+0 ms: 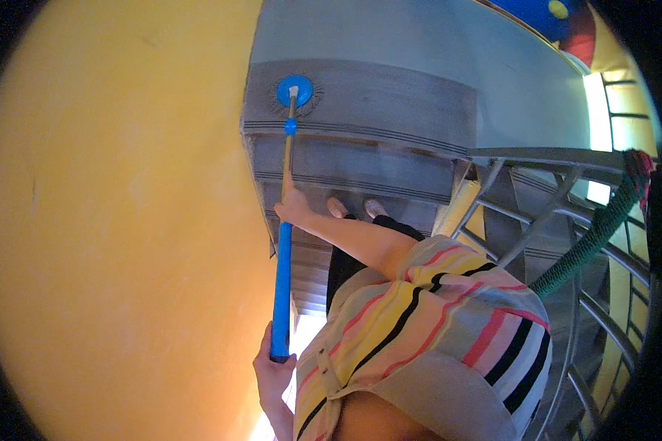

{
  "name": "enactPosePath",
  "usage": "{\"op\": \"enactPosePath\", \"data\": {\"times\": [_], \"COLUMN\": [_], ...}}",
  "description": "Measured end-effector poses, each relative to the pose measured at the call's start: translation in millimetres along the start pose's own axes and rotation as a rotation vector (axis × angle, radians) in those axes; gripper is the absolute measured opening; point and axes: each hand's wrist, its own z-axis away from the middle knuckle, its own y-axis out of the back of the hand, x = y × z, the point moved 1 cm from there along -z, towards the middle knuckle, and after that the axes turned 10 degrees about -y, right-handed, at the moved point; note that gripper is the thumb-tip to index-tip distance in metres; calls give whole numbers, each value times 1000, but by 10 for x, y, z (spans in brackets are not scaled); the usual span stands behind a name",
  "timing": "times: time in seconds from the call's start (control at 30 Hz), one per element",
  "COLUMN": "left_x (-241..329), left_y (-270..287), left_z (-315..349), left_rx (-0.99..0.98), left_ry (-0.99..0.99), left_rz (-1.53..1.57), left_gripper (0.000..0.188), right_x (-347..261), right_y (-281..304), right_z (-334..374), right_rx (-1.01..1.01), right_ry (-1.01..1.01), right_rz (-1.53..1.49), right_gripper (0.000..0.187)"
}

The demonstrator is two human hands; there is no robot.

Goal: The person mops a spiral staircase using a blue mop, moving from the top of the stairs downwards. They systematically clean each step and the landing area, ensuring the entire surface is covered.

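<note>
I remotely observe the right hand [294, 206] closed around the mop [284, 253] left of centre and the left hand [271, 373] curled around its end, spacing that likely steadies the blue head [296, 80] on the upper-centre landing [397, 95].

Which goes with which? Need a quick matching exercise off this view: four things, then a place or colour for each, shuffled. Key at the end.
Things
1. Mop head
2. Left hand
3. Right hand
4. Wall

Place or colour
A. Yellow
B. On the handle, the nearer of the two hands to the mop head
C. On the grey landing
D. At the blue end of the handle, farthest from the mop head

Pairs: 1-C, 2-D, 3-B, 4-A
</note>
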Motion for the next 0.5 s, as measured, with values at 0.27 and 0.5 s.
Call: {"op": "enactPosePath", "data": {"times": [0.27, 0.5], "left_x": [474, 691], "left_y": [-285, -835], "left_z": [-288, -541], "left_rx": [-270, -532], "left_ry": [-237, -331], "left_rz": [-226, -213], "left_gripper": [75, 76], "right_x": [343, 1140], "right_y": [1252, 2310], "right_z": [166, 398], "right_rx": [369, 682], "right_ry": [8, -46], "right_rz": [-79, -69], "right_gripper": [91, 92]}}
